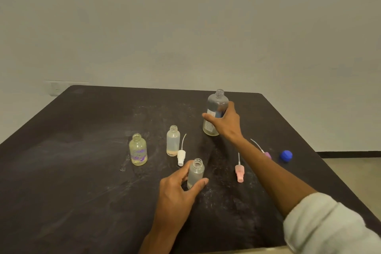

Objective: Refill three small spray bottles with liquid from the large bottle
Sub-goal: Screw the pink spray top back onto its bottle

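The right hand is wrapped around the middle of the large clear bottle, thumb across its label, fingers curled behind; the bottle stands upright and uncapped toward the far right part of the dark table, with a little liquid at its base. The left hand grips a small frosted spray bottle between thumb and fingers, near the table's middle, upright with its neck open. Just beyond it lies a white spray head with its dip tube pointing away. Beside that stands a second small clear bottle, open, with a pale residue at the bottom. Further left stands a yellowish bottle with purple print, also open. Right of the right forearm lie a pink spray head, a purple spray head partly hidden by the arm, and a blue cap near the right edge.
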